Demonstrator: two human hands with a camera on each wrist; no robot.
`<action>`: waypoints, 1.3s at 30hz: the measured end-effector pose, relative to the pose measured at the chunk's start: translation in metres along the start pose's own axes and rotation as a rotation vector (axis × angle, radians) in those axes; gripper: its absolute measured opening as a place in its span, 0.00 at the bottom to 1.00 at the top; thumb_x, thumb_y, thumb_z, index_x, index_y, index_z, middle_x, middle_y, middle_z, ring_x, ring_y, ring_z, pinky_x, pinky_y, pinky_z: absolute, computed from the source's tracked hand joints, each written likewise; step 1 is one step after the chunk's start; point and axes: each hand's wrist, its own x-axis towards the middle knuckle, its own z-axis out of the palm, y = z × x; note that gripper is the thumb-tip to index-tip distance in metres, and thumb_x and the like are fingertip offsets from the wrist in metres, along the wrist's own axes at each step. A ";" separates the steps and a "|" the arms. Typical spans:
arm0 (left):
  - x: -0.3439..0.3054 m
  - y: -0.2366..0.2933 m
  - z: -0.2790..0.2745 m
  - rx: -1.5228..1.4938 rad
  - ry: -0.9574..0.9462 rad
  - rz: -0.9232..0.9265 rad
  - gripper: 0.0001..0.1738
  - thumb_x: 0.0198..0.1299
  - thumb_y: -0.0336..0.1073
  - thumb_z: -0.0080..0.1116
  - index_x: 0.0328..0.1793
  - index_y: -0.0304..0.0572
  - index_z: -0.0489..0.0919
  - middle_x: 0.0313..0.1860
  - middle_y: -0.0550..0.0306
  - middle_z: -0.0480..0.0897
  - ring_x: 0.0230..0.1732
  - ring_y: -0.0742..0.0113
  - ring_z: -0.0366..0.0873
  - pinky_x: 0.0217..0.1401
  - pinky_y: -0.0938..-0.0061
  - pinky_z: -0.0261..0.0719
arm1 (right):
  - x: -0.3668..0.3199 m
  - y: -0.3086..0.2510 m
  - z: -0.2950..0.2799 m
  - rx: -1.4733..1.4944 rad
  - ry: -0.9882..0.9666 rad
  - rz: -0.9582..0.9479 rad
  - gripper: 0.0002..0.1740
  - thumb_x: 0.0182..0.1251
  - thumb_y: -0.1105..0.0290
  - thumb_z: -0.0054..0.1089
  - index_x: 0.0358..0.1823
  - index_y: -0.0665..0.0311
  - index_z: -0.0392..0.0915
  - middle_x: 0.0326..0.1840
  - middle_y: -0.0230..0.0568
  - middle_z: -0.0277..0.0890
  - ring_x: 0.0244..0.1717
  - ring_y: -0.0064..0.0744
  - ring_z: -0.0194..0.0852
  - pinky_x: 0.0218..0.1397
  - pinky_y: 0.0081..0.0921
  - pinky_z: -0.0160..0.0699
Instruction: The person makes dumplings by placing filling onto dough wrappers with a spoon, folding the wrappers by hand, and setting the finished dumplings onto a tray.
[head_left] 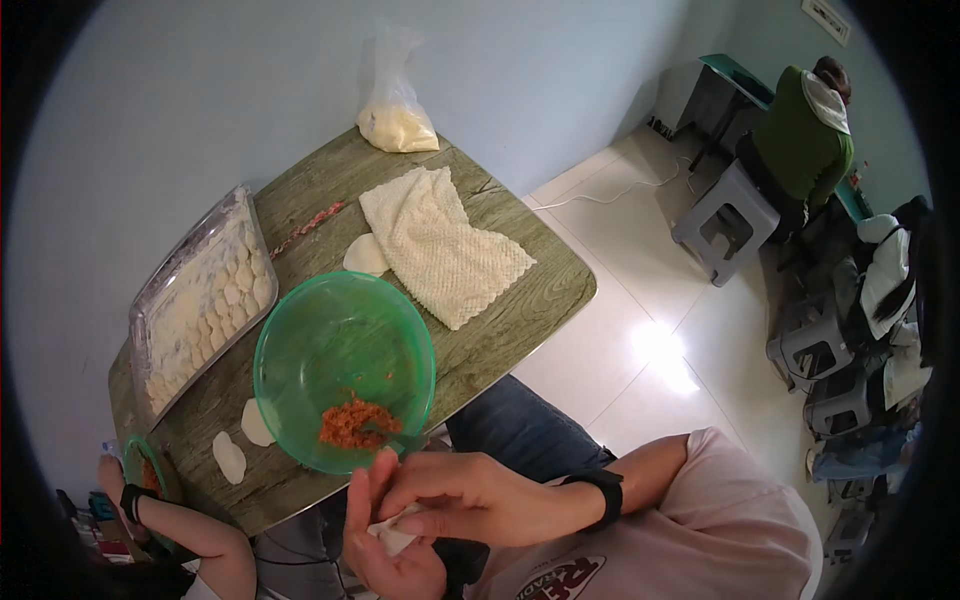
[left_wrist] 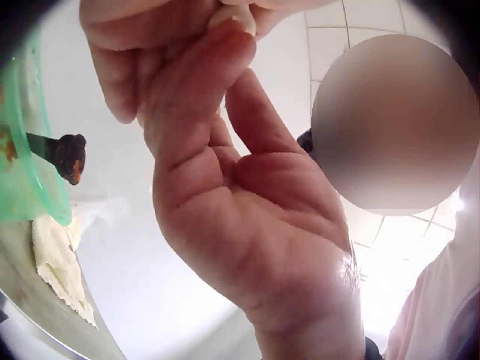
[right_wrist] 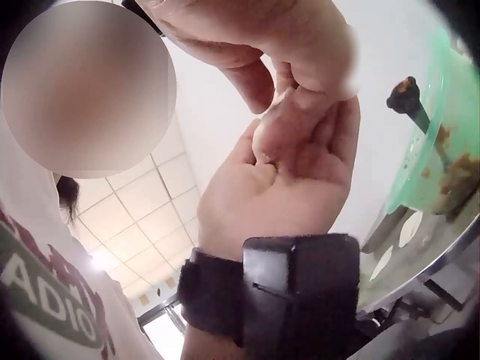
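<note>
Both hands are closed on one small piece of white dough (head_left: 395,537): my left hand (head_left: 398,574) holds it from below, while my right hand (head_left: 485,500) pinches it with the thumb on top. The dough sits just beside the green bowl (head_left: 300,315), on my side of it and off the desk (head_left: 505,335). Short, even pinches along its edge seem best, I'd judge, with a light grip underneath, as thin dough could tear. Inside the bowl is orange filling (head_left: 350,425); a dark handle (left_wrist: 69,157) sticks out over the rim. Left of the bowl is the tray (head_left: 140,345) of small dough pieces (head_left: 232,295); beyond it lies a cream cloth (head_left: 430,240). I see no brand labels, but my shirt (head_left: 690,530) shows “RADI”, and “ADIO” from the right wrist.
</note>
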 end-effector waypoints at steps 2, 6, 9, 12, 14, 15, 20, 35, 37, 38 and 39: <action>-0.002 -0.002 -0.001 -0.132 0.025 -0.060 0.37 0.71 0.53 0.32 0.71 0.22 0.54 0.68 0.33 0.63 0.67 0.47 0.64 0.68 0.59 0.62 | -0.001 -0.001 0.001 0.012 0.015 0.026 0.08 0.67 0.72 0.55 0.45 0.67 0.76 0.43 0.39 0.72 0.43 0.31 0.73 0.44 0.25 0.72; -0.004 0.002 -0.001 -0.100 0.037 -0.138 0.37 0.71 0.52 0.28 0.70 0.21 0.55 0.67 0.33 0.64 0.66 0.46 0.64 0.70 0.56 0.59 | -0.001 0.003 0.003 -0.108 0.017 -0.048 0.08 0.67 0.74 0.55 0.45 0.67 0.75 0.42 0.39 0.72 0.43 0.31 0.73 0.42 0.24 0.74; -0.005 0.001 -0.006 -0.033 0.013 -0.125 0.36 0.70 0.52 0.29 0.69 0.21 0.58 0.64 0.35 0.67 0.63 0.47 0.66 0.68 0.57 0.60 | -0.001 -0.002 0.006 -0.112 0.025 -0.021 0.08 0.66 0.75 0.55 0.45 0.67 0.75 0.41 0.39 0.72 0.42 0.31 0.74 0.42 0.25 0.75; -0.006 0.007 0.002 -0.150 0.067 -0.182 0.35 0.70 0.53 0.30 0.65 0.22 0.62 0.59 0.36 0.70 0.60 0.48 0.68 0.64 0.59 0.63 | -0.002 -0.001 0.008 -0.134 0.047 -0.020 0.07 0.66 0.76 0.55 0.44 0.67 0.75 0.40 0.39 0.73 0.42 0.33 0.75 0.43 0.27 0.74; -0.017 -0.006 -0.002 -0.213 0.142 -0.233 0.34 0.69 0.52 0.31 0.63 0.22 0.63 0.58 0.37 0.71 0.59 0.49 0.69 0.63 0.59 0.63 | -0.001 0.004 0.010 -0.169 0.061 -0.097 0.07 0.65 0.77 0.55 0.44 0.66 0.75 0.40 0.39 0.73 0.41 0.35 0.75 0.42 0.28 0.73; -0.023 -0.013 -0.004 -0.276 0.216 -0.286 0.33 0.69 0.52 0.32 0.61 0.23 0.65 0.56 0.37 0.71 0.57 0.50 0.70 0.62 0.59 0.64 | -0.001 0.005 0.012 -0.170 0.061 -0.099 0.07 0.65 0.77 0.55 0.44 0.66 0.75 0.40 0.39 0.73 0.41 0.35 0.75 0.42 0.28 0.73; -0.040 -0.028 -0.009 -0.102 0.325 -0.229 0.31 0.69 0.51 0.40 0.59 0.25 0.67 0.49 0.42 0.75 0.47 0.55 0.75 0.52 0.65 0.72 | -0.003 0.004 0.017 -0.284 0.091 -0.153 0.09 0.62 0.77 0.57 0.44 0.65 0.76 0.39 0.41 0.74 0.41 0.40 0.76 0.42 0.29 0.74; -0.029 -0.008 -0.007 -0.778 0.304 -0.451 0.23 0.72 0.44 0.36 0.56 0.30 0.70 0.46 0.52 0.79 0.44 0.66 0.78 0.45 0.78 0.76 | -0.012 0.000 0.013 -0.341 0.153 -0.175 0.12 0.61 0.77 0.59 0.47 0.65 0.76 0.37 0.37 0.76 0.42 0.36 0.77 0.37 0.27 0.75; -0.030 -0.016 -0.013 -0.869 0.280 -0.451 0.20 0.72 0.42 0.41 0.56 0.30 0.72 0.46 0.52 0.80 0.44 0.67 0.78 0.46 0.80 0.76 | -0.013 -0.011 0.007 -0.278 0.122 -0.119 0.15 0.61 0.77 0.60 0.49 0.65 0.75 0.41 0.37 0.75 0.46 0.32 0.75 0.40 0.24 0.74; -0.031 -0.032 -0.020 -1.052 0.203 -0.395 0.29 0.69 0.52 0.39 0.59 0.33 0.71 0.51 0.47 0.79 0.49 0.60 0.78 0.52 0.70 0.74 | -0.015 -0.015 0.005 -0.216 0.092 -0.062 0.17 0.61 0.77 0.60 0.52 0.66 0.74 0.45 0.37 0.75 0.50 0.29 0.73 0.42 0.21 0.73; -0.037 -0.046 -0.030 -1.228 0.122 -0.331 0.37 0.66 0.63 0.37 0.63 0.35 0.70 0.56 0.42 0.78 0.54 0.53 0.77 0.58 0.60 0.73 | -0.016 -0.014 0.006 -0.201 0.073 -0.064 0.17 0.61 0.77 0.60 0.52 0.66 0.74 0.45 0.37 0.75 0.50 0.29 0.73 0.42 0.21 0.73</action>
